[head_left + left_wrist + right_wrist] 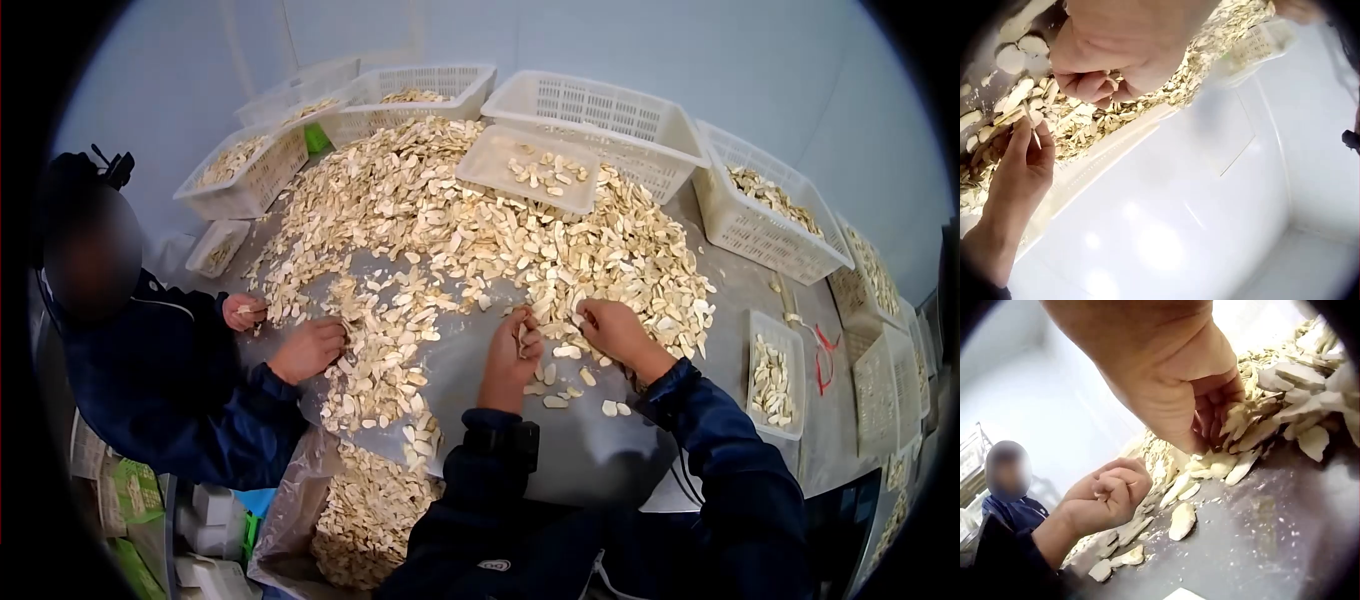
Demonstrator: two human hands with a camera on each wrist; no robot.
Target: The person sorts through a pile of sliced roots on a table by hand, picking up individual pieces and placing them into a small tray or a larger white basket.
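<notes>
A large heap of pale dried slices (440, 190), like cut root, covers much of the metal table (590, 455). At its near edge my right hand (615, 330) pinches a slice (1033, 128) between thumb and fingers, seen in the left wrist view. Beside it, slightly left, my left hand (511, 362) is held with curled fingers; a small pale bit shows between thumb and fingers in the left wrist view, the rest hidden by the hand. Several loose slices (556, 402) lie on the metal near both hands.
Another person's hands (310, 348) work at the heap on the left. White baskets (740, 235) line the back and right. A shallow tray (480, 172) sits on the heap; a small tray (797, 400) with slices stands right, near a red cord (824, 360). A plastic-lined container (290, 500) holds more slices.
</notes>
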